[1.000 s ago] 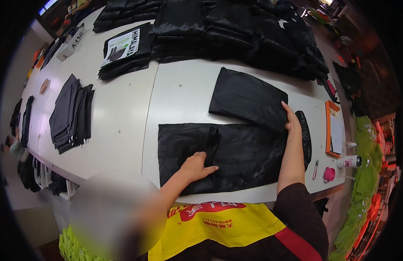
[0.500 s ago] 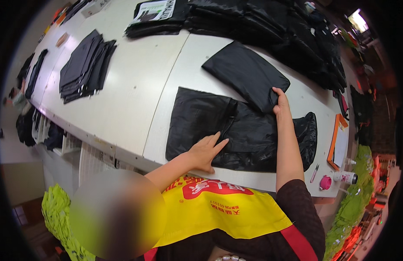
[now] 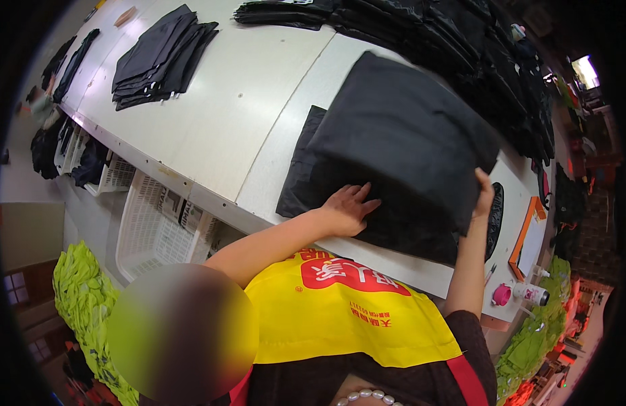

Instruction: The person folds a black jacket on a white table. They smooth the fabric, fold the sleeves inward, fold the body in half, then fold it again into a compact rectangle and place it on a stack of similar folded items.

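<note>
At white table [image 3: 218, 142], now covering lower piece [image 3: 299, 159] with black garment [image 3: 401, 135]; gripping edge with right hand [image 3: 483, 193], splaying empty left hand [image 3: 346, 208].

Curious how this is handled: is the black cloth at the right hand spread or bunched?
Spread: the cloth shows a broad, mostly smooth face, reaching to the right hand. Whether it is doubled, I cannot tell.

Broad, lightly creased black fabric [image 3: 407, 128] aslant over another black piece [image 3: 296, 179] on the pale table [image 3: 242, 135]
</note>
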